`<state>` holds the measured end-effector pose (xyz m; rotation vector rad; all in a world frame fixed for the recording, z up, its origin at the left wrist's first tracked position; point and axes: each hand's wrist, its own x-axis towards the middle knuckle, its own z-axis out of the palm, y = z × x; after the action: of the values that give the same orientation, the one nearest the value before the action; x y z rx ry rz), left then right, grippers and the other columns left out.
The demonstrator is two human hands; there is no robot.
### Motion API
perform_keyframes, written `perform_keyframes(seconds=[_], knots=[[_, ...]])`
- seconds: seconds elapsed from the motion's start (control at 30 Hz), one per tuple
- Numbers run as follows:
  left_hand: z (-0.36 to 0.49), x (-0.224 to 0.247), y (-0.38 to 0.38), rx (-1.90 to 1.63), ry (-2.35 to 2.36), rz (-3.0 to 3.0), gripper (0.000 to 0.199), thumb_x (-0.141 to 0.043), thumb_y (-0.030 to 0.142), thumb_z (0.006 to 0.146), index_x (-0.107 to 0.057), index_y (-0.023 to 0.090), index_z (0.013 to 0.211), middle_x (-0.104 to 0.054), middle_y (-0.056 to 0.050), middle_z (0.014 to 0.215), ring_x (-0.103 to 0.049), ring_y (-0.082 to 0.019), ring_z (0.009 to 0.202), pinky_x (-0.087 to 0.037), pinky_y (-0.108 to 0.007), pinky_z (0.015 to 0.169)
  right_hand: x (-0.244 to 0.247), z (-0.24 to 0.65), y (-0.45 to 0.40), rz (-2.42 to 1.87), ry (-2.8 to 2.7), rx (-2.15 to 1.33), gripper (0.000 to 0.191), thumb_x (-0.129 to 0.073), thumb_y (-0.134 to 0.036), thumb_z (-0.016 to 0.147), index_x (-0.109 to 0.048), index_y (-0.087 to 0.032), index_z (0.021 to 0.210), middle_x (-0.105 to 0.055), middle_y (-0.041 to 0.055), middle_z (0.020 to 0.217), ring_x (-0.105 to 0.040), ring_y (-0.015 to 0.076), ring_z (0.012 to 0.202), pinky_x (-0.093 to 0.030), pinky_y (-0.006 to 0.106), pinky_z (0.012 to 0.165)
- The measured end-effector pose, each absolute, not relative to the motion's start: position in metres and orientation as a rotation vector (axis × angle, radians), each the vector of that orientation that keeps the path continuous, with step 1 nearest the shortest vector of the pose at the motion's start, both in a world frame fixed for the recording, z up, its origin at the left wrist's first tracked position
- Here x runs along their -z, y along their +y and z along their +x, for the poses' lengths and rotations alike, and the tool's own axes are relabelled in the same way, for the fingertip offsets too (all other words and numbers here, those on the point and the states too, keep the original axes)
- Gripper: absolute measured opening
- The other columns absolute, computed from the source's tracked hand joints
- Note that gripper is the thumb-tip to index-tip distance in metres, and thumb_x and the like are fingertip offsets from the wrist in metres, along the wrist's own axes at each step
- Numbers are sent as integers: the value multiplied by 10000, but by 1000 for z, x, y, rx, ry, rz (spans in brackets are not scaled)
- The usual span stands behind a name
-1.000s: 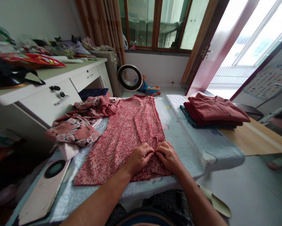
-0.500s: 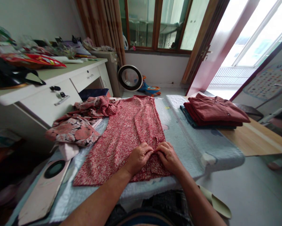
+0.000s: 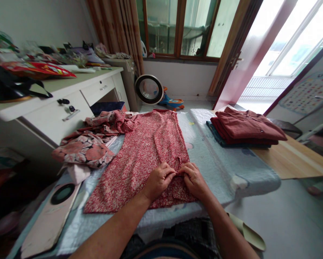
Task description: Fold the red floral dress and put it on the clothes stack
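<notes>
Blue cover [image 3: 218, 165], seemingly quilted, bears red garment [image 3: 142, 154].

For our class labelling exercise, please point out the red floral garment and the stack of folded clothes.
Red floral garment [image 3: 143, 154], head view: middle of its spread fabric.
Stack of folded clothes [image 3: 249, 126], head view: its top layer.

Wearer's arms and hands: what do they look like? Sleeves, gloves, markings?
Bare left hand and bare right hand: five-fingered, no gloves. Forearms uncovered as far as the frame shows, no sleeves in view. No watch, bracelet, cables or markings visible; no ring that I can make out. Dark, textured fabric clothing shows between the arms.
</notes>
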<state>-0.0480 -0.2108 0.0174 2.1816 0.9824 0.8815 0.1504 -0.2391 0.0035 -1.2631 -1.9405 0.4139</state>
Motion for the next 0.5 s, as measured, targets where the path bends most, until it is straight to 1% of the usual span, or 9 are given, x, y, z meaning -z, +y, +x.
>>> perform_keyframes(seconds=[0.3, 0.5], knots=[[-48, -16, -210, -929, 983, 2189, 167, -542, 220, 953, -705, 209, 922, -620, -29, 896, -600, -146, 860, -495, -262, 817, -4, 151, -239, -1267, -1921, -404, 276, -457, -28, 780, -643, -213, 865, -602, 44, 895, -515, 205, 915, -416, 361, 862], [-48, -12, -209, -955, 965, 2187, 162, -541, 183, 942, -676, 222, 1022, -633, -26, 928, -611, -151, 894, -496, -268, 833, -3, 152, -239, -1272, -1928, -400, 278, -475, -30, 789, -647, -225, 888, -598, 38, 899, -521, 205, 921, -421, 358, 864]])
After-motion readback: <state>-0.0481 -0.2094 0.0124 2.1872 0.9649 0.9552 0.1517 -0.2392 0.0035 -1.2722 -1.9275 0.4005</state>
